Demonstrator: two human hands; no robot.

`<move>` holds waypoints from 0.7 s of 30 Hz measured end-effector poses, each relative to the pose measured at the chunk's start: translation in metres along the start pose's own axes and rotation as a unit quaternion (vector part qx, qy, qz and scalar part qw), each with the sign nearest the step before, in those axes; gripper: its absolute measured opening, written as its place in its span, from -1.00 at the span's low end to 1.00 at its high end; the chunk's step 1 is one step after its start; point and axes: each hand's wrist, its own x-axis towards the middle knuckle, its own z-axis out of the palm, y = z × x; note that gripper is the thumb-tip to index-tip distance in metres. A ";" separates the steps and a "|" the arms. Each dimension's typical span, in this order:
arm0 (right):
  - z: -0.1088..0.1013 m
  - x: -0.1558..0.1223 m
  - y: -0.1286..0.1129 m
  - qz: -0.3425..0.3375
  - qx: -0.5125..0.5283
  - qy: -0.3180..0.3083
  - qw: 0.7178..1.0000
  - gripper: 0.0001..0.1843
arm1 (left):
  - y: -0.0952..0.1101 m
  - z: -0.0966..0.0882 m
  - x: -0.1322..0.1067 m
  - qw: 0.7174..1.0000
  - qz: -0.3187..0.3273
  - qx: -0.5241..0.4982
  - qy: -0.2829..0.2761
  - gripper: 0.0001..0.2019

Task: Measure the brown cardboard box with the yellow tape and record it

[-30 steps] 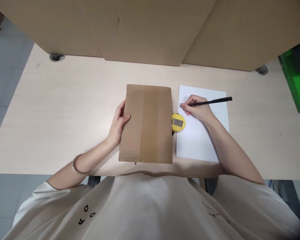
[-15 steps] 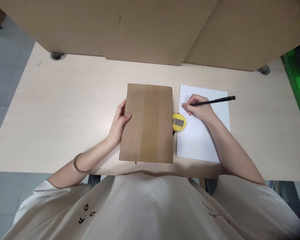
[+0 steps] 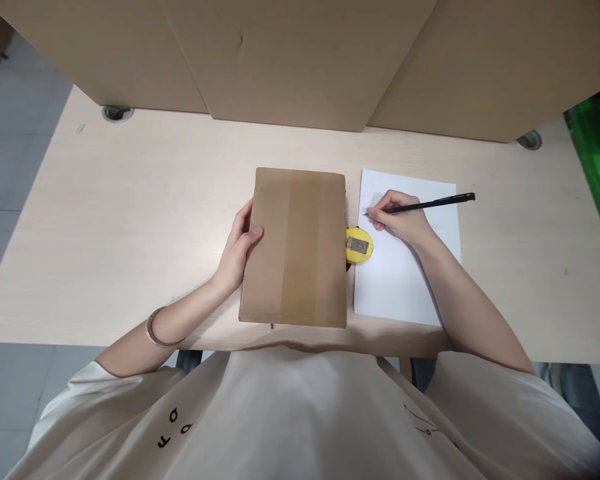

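Note:
My left hand (image 3: 240,243) grips the left side of a brown cardboard box (image 3: 300,247), thumb on its top face and fingers along its side. A strip of tape runs down the box's middle. In my right hand (image 3: 400,215) is a black pen (image 3: 440,202), its tip low over the upper left of a white sheet of paper (image 3: 395,287). Faint marks show near the sheet's left edge. Between box and paper lies a yellow tape measure (image 3: 359,245) with a grey clip, its left part hidden by the box.
A tall cardboard partition (image 3: 290,67) stands along the back of the pale table (image 3: 155,187). Two round cable holes are at the back, the left one (image 3: 117,113) and the right one (image 3: 530,139). My shirt front meets the table's near edge.
The pen and my right hand have shifted very slightly to the right, the pen's tip staying at the sheet's upper left. My left hand and the box look the same.

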 end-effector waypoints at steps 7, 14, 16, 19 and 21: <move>0.001 0.002 0.004 0.005 -0.002 -0.009 1.000 -0.60 | 0.004 0.002 -0.001 1.000 -0.010 -0.012 0.008 -0.36; -0.001 0.002 0.004 0.005 -0.019 -0.008 1.000 -0.63 | 0.004 0.002 -0.001 1.000 -0.008 -0.011 0.009 -0.38; -0.001 0.002 0.003 0.007 -0.020 -0.006 1.000 -0.64 | 0.003 0.001 -0.001 1.000 -0.005 -0.011 0.004 -0.37; 0.000 0.001 0.004 0.007 -0.020 -0.003 1.000 -0.66 | 0.002 0.001 0.000 1.000 -0.004 -0.008 -0.002 -0.37; 0.000 0.001 0.004 0.007 -0.021 0.000 1.000 -0.67 | 0.002 0.001 -0.001 1.000 -0.004 -0.008 -0.004 -0.37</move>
